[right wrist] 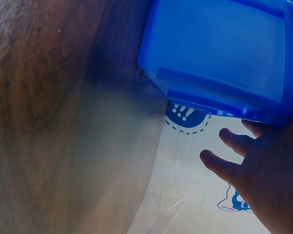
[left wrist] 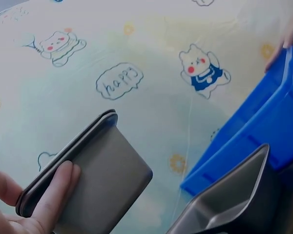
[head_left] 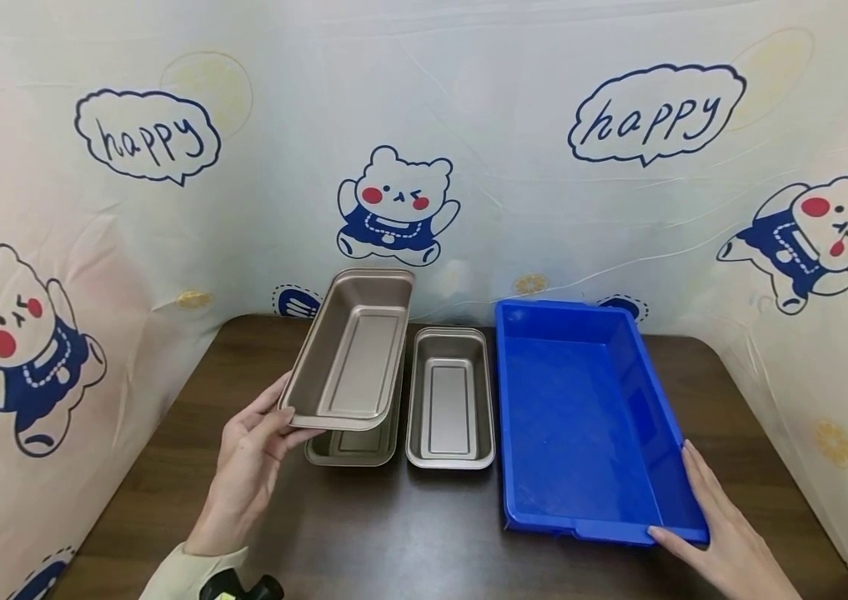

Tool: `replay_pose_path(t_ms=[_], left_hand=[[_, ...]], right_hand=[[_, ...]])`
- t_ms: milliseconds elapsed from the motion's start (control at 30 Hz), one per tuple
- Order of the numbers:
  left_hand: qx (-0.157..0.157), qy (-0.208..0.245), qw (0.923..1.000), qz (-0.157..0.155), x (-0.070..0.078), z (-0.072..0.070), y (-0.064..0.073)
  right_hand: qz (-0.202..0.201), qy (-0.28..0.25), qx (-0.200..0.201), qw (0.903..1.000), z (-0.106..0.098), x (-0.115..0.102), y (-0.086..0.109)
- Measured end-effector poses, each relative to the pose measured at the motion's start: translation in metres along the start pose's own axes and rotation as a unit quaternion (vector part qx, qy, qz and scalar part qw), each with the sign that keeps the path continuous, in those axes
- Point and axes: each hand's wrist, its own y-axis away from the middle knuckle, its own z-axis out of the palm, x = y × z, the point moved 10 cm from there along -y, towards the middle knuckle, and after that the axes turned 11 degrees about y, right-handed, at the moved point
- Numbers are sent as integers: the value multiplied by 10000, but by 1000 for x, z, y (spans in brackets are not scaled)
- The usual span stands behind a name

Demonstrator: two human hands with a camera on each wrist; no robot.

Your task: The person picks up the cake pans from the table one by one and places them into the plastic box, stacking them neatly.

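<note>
From my remote seat I see the left hand (head_left: pixel 249 454) pinching the near corner of a metal loaf pan (head_left: pixel 363 358), fingers against its outer wall. This pan is tilted over a lower loaf pan (head_left: pixel 354 448); its rim looks double, so I cannot tell if one pan or two nested ones are held. The right hand (head_left: pixel 727 533) grasps nothing; its loose fingers touch the near right corner of the blue plastic tray (head_left: pixel 569 433). Between the hands, a middle loaf pan (head_left: pixel 449 404) stands on the worktop (head_left: pixel 401 533). Because the grip is at one corner only, I judge the pan could twist and knock the one below. A careless push could slide the tray into the middle loaf pan. Beyond the hands, the backdrop cloth (head_left: pixel 499 50) says "happy" twice; I can read no brand.
</note>
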Motion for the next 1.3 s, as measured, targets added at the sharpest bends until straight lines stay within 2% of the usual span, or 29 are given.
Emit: replay_pose_path(t_ms=[200, 400, 533, 733, 833, 1067, 1300], left_hand=[[165, -167, 9994, -242, -15, 18, -1], [352, -9, 9984, -433, -36, 38, -1], [311, 118, 9983, -471, -49, 50, -2], [-43, 252, 9992, -291, -68, 70, -3], [-162, 285, 9987, -378, -79, 80, -3], [-25, 423, 9957, -826, -103, 107, 0], [32, 331, 9947, -968, -129, 137, -1]], right_hand=[[-51, -28, 69, 10000, -2, -2, 0], [-74, -8, 95, 9999, -3, -3, 1], [-51, -25, 52, 10000, -3, -2, 2], [-93, -37, 65, 9999, -3, -3, 1], [-124, -18, 142, 9998, -5, -4, 1], [-220, -25, 478, 9986, -11, -5, 3], [-278, -123, 654, 9974, -14, -5, 4]])
